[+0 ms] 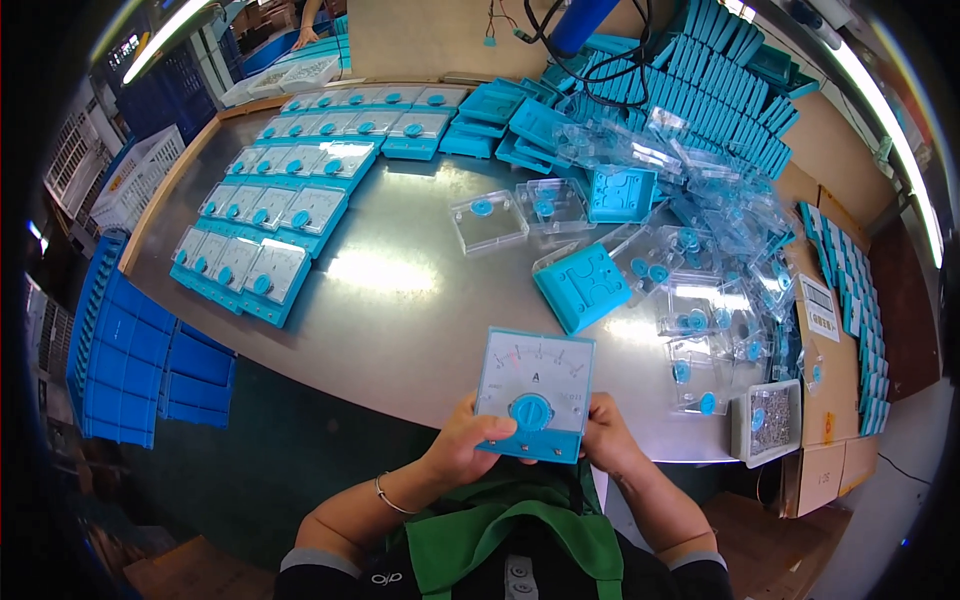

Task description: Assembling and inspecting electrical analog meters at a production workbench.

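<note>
One meter (536, 390) partly hides left hand (462, 441); right hand (608, 438) likewise

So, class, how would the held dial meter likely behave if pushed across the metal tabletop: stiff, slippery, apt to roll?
The dial meter is probably stiff: its boxy shape shows no sag in the left hand. It seems unlikely to roll, given its flat, square-cornered sides. It might slide easily, as the metal tabletop looks smooth, shiny.

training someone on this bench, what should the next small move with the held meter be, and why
Probably move the meter toward the rows at left: the left hand grips it, and its face bears a knob, like those lined up there.
</note>
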`<action>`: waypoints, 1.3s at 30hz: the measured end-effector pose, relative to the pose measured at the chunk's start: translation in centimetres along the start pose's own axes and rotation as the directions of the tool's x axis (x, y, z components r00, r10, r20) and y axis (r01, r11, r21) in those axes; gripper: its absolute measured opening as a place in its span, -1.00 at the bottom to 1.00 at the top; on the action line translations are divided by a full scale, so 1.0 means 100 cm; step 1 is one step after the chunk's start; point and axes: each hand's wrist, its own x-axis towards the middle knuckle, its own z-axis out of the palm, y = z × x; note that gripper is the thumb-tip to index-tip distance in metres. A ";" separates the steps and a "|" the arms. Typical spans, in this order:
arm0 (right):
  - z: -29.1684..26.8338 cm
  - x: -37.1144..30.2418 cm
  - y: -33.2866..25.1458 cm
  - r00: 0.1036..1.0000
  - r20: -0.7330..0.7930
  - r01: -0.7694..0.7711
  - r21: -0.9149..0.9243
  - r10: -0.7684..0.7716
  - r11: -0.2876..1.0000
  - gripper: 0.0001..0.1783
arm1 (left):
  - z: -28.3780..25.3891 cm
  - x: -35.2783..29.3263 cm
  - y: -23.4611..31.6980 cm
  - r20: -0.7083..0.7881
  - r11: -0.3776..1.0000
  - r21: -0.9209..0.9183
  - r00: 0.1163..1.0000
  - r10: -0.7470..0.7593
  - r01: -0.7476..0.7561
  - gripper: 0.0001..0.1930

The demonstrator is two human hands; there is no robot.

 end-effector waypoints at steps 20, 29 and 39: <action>0.018 -0.007 0.034 0.913 -0.151 0.369 -0.097 -0.380 0.924 -0.88 | -0.001 -0.003 -0.001 0.015 0.993 -0.040 0.994 -0.107 0.107 -0.50; 0.026 -0.010 0.038 0.921 -0.176 0.339 -0.071 -0.346 0.938 -0.86 | -0.001 -0.006 -0.002 0.022 0.996 -0.055 0.997 -0.072 0.073 -0.51; 0.015 -0.009 0.023 0.908 -0.125 0.378 -0.170 -0.401 0.910 -0.86 | -0.001 -0.002 0.002 0.027 0.995 -0.018 0.994 -0.101 0.102 -0.47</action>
